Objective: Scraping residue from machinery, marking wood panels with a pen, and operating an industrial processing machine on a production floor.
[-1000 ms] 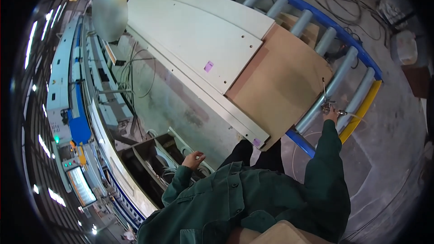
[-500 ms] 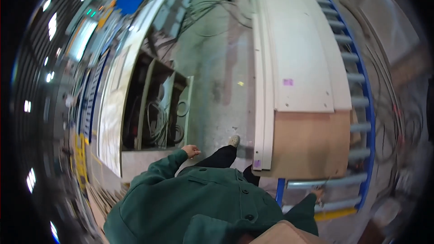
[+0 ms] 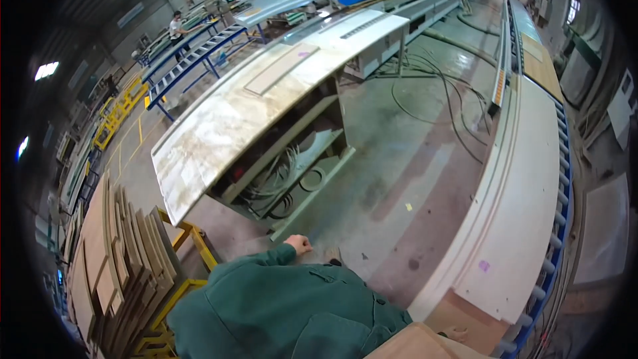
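Fingers of the left hand [image 3: 298,244] are curled loosely toward the palm, holding nothing, hanging free over the concrete floor [image 3: 399,159]. Fingers of the right hand [image 3: 456,332] show only partly at the lower edge; whether they are spread or closed cannot be told. They lie at the near end of a brown panel [image 3: 465,319], apparently touching it, though the contact is partly hidden.

Panel position: on the blue roller conveyor [image 3: 555,252] at the person's right, near end toward the body, with a long white panel [image 3: 525,179] just beyond it on the same rollers. A second brown board corner [image 3: 415,346] shows at the bottom edge, close against the green jacket [image 3: 286,312]; what carries it cannot be told.

Risks, as judgement:
- Only one hand seems to be on the brown panel; a push or pull from one end could skew it on the rollers or tip its near end off.
- Hoses and cables [image 3: 432,86] loop across the floor ahead; a foot could catch.
- Fingers near roller gaps could be pinched.

Counts:
- Hands in view: two.
- White panels on the conveyor: one clearly; a tan one farther along.
- Brown panels near the person: two.
- Upright boards in the yellow rack [image 3: 119,259] at left: roughly a dozen, too crowded to count exactly.
- Open-fronted counter [image 3: 219,126]: one.
- Other person [image 3: 177,25], far back: one.
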Tool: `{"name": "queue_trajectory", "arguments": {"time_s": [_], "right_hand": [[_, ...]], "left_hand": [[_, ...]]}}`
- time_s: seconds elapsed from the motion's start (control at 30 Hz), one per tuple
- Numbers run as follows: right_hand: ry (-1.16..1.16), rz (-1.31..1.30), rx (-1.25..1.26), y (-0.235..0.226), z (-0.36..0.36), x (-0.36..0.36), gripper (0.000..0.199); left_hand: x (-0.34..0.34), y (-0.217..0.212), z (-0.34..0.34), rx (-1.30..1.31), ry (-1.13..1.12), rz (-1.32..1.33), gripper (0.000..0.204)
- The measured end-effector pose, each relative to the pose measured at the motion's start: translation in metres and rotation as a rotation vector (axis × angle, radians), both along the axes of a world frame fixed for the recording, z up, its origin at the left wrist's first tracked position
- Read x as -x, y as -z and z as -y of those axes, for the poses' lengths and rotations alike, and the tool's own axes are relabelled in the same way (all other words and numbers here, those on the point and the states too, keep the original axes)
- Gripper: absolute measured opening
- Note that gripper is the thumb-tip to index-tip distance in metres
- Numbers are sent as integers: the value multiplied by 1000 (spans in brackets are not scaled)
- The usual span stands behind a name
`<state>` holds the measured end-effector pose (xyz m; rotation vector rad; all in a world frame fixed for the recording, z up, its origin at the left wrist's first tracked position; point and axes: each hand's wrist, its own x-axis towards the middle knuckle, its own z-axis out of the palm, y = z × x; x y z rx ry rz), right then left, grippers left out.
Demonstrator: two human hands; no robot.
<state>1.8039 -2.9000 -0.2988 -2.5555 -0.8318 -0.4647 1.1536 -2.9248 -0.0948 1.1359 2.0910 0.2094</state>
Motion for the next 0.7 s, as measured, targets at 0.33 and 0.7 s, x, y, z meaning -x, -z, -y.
{"name": "queue_trajectory", "arguments": {"time_s": [0.33,0.7], "right_hand": [[-796,-579,-213,-151,-321,333,21],[-1650,-925,-286,-347,-713,638,10]], "left_hand": [[174,-63,-118,-555,-374,-25,37],[263,-92,-280,-1058,-684,-64,10]]}}
